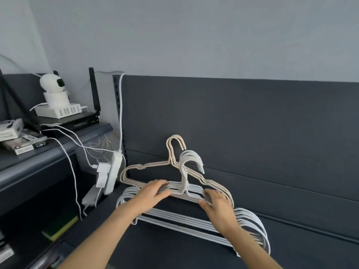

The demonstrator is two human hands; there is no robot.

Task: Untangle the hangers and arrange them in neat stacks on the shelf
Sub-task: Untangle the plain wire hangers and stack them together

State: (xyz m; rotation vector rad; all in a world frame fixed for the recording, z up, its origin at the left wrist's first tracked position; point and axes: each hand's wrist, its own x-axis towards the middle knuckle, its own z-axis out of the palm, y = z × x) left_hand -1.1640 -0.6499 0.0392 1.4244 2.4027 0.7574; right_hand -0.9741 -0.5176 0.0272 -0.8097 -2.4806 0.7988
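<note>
While the left hand (155,193) and right hand (217,207) curl fingers round the hangers' (180,222) shoulders, lower centre, the stack looks light, stiff and slippery: hold there.

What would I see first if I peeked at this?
The left hand and right hand grip a bunch of white hangers on the dark shelf, centre frame. Beige hangers lean on the back panel behind, and a white security camera sits far left.
</note>
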